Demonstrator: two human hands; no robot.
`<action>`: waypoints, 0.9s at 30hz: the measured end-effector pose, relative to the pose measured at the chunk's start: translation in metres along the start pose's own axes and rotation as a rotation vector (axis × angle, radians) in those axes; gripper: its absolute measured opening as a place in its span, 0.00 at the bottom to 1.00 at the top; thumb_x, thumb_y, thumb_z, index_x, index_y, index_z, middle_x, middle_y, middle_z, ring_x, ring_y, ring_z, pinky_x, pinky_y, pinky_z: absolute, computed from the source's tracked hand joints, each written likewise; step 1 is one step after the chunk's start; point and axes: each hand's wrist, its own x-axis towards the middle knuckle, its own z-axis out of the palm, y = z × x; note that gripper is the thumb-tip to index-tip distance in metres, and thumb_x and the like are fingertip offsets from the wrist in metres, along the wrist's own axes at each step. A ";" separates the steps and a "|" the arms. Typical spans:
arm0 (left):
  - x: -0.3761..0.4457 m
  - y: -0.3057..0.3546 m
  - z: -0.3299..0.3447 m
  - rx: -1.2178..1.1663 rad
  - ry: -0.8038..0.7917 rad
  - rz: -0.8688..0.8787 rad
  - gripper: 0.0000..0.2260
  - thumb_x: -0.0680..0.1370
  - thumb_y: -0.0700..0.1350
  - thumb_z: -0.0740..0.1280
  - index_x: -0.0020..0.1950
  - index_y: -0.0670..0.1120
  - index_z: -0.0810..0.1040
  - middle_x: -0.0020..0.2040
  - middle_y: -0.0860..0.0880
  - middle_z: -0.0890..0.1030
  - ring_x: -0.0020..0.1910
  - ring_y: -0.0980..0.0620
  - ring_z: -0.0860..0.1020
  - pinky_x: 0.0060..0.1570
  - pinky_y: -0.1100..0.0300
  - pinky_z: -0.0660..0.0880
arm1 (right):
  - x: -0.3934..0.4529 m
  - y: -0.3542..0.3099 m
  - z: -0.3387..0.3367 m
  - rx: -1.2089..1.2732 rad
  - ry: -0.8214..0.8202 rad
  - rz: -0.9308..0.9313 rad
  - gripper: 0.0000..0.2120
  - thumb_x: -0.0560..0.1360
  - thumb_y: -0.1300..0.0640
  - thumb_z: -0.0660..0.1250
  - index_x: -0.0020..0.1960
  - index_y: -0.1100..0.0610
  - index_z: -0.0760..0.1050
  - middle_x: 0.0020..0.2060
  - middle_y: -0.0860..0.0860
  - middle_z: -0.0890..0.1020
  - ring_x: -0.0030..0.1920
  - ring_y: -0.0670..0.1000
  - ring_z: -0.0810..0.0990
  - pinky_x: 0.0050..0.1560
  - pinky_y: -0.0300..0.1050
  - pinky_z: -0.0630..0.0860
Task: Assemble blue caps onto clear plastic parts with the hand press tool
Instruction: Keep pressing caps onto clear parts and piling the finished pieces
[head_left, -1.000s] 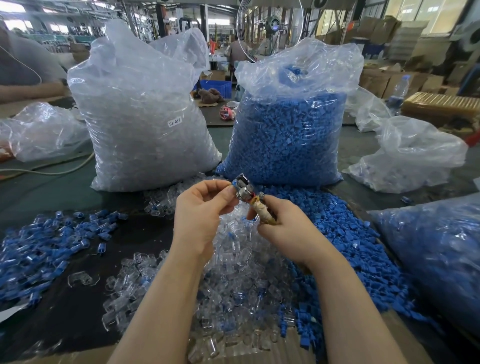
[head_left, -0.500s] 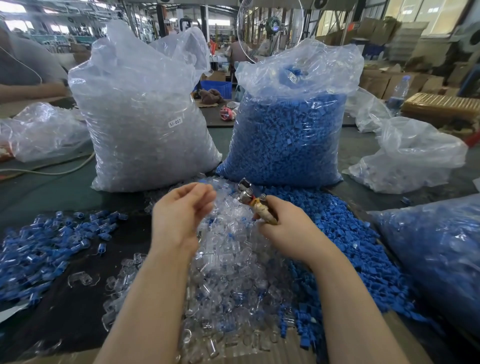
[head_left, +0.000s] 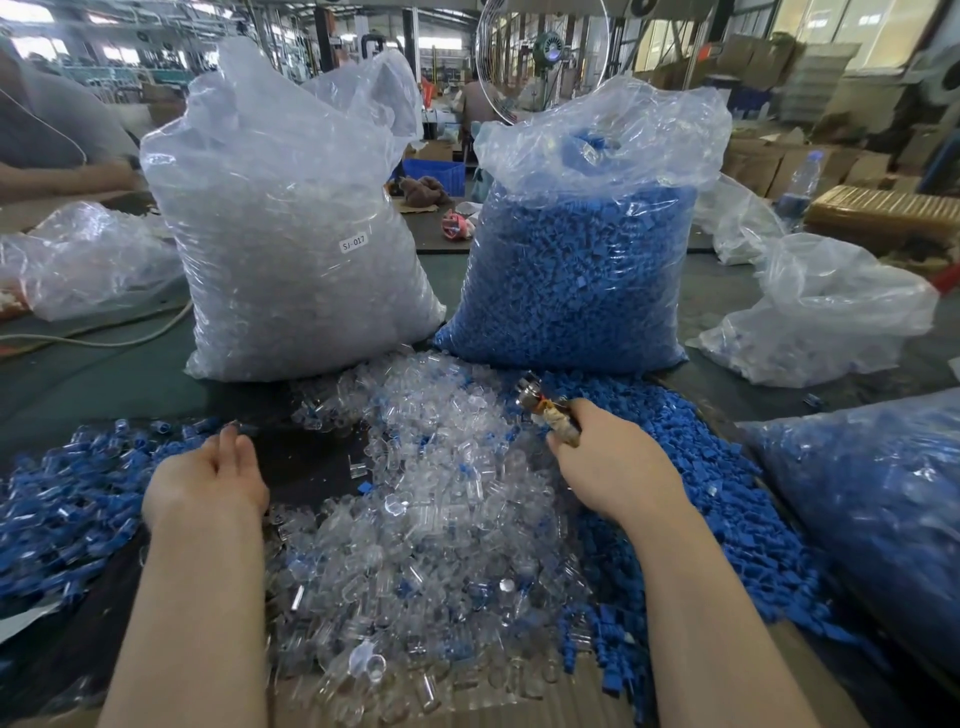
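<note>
Our right hand (head_left: 615, 465) has its grip closed around the hand press tool (head_left: 545, 410), metal head pointing up-left over the seam between the clear parts pile (head_left: 415, 499) and the loose blue caps (head_left: 691, 467). Our left hand (head_left: 208, 475) hangs palm-down over the assembled capped parts (head_left: 67, 499) at table left, fingers loosely curled; blurred, so we cannot tell if it holds anything. Behind the piles stand a bag of clear parts (head_left: 291, 249) and a bag of blue caps (head_left: 576, 270), side by side. All sit on the dark table (head_left: 93, 374).
</note>
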 end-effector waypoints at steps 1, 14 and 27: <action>-0.002 0.003 0.002 0.015 0.006 0.076 0.11 0.83 0.42 0.60 0.53 0.34 0.75 0.62 0.32 0.77 0.71 0.32 0.67 0.71 0.42 0.41 | 0.000 0.000 0.001 0.012 0.012 0.011 0.09 0.81 0.46 0.57 0.56 0.50 0.68 0.42 0.49 0.76 0.43 0.55 0.76 0.44 0.51 0.74; 0.001 -0.022 0.014 1.906 -0.389 0.560 0.23 0.75 0.29 0.62 0.57 0.55 0.81 0.49 0.53 0.77 0.41 0.52 0.78 0.37 0.59 0.74 | 0.001 0.000 0.007 -0.030 0.076 0.205 0.07 0.76 0.57 0.64 0.47 0.56 0.65 0.40 0.52 0.69 0.39 0.54 0.69 0.35 0.46 0.62; -0.011 -0.025 0.017 1.768 -0.370 0.740 0.06 0.73 0.49 0.75 0.37 0.52 0.82 0.35 0.55 0.82 0.37 0.56 0.79 0.32 0.61 0.69 | 0.000 0.003 0.006 -0.080 -0.002 0.266 0.06 0.76 0.58 0.64 0.45 0.56 0.67 0.42 0.52 0.71 0.35 0.51 0.69 0.34 0.46 0.65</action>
